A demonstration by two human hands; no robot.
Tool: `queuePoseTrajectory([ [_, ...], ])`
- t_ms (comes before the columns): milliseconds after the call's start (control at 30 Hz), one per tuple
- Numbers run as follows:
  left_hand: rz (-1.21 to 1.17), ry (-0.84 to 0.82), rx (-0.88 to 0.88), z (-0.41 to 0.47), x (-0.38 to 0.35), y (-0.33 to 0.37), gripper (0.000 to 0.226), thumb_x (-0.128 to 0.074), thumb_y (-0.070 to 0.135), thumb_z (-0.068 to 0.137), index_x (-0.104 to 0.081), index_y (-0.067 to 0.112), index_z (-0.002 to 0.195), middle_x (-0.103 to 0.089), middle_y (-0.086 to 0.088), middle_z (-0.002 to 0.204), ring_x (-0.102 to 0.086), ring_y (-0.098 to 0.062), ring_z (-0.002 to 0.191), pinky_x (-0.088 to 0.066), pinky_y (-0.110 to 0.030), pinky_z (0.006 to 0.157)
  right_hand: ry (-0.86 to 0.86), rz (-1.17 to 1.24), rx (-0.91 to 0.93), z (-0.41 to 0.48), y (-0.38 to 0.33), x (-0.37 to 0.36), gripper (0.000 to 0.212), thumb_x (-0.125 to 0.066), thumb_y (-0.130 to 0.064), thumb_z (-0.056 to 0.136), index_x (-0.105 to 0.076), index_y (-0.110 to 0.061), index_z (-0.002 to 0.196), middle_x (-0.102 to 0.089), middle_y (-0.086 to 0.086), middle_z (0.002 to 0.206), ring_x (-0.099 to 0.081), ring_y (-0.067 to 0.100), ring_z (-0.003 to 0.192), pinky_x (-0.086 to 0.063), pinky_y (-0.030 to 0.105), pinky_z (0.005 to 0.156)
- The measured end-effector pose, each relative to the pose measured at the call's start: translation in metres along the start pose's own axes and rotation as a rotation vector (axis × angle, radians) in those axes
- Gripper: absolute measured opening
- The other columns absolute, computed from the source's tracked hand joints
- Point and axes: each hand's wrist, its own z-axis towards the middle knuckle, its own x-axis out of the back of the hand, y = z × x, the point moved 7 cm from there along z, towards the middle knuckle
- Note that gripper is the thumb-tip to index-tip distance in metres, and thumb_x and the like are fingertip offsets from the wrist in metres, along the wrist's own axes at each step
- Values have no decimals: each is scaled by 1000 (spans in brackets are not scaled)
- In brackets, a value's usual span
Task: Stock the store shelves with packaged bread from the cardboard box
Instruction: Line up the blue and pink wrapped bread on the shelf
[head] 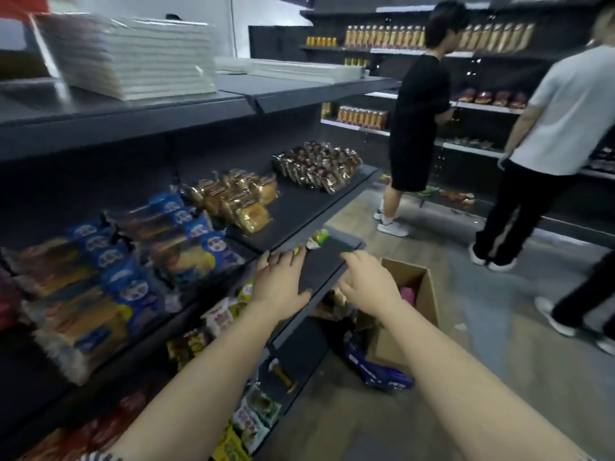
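Observation:
My left hand (281, 284) lies flat on the dark lower shelf (319, 264), fingers straight, its fingertips touching a small green and white packet (315, 240). My right hand (364, 282) hovers at the shelf's front edge with fingers relaxed and holds nothing. Below it on the floor stands the open cardboard box (416, 294) with something pink inside. Blue bread packs (139, 261), golden bread packs (238, 197) and brown wrapped packs (317, 166) fill the shelf above.
Two people stand at the far shelves, one in black (416, 121), one in a grey shirt (549, 134). A blue bag (382, 374) lies on the floor by the box. More packets (233, 314) sit on lower shelves. A white stack (139, 54) tops the rack.

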Motion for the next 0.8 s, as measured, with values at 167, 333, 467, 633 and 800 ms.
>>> queuePoseTrajectory([
  [167, -48, -50, -105, 11, -34, 82, 86, -51, 56, 91, -9, 19, 157, -31, 1, 155, -29, -20, 142, -14, -41, 120, -49, -26, -193, -61, 95, -8, 47, -53, -33, 91, -47, -17, 135, -51, 4, 130, -49, 26, 119, -47, 39, 94],
  [333, -108, -112, -187, 16, -71, 156, 86, -55, 55, 88, -14, 21, 156, -35, 1, 153, -29, -19, 143, -12, -42, 121, -79, -38, -347, -112, 166, -9, 48, -54, -32, 89, -46, -18, 134, -50, 5, 128, -49, 27, 120, -46, 40, 96],
  [467, -173, -145, -232, 20, -92, 202, 88, -58, 53, 86, -13, 23, 156, -32, 1, 156, -26, -19, 146, -8, -41, 122, -68, -14, -443, -141, 205, -7, 46, -54, -29, 90, -47, -18, 134, -50, 3, 128, -48, 26, 120, -44, 37, 95],
  [633, -226, -182, -241, 28, -104, 233, 89, -58, 52, 87, -9, 25, 157, -29, 2, 158, -22, -16, 148, -7, -42, 123, -21, 91, -562, -160, 237, -12, 50, -55, -34, 91, -45, -25, 139, -49, -5, 134, -48, 17, 123, -45, 32, 98],
  [800, -297, -197, -200, 49, -110, 232, 88, -58, 53, 88, -10, 26, 157, -30, 4, 158, -23, -14, 147, -7, -41, 123, -18, 155, -626, -153, 257, -21, 54, -56, -29, 92, -40, -24, 143, -45, -6, 141, -45, 14, 128, -43, 28, 102],
])
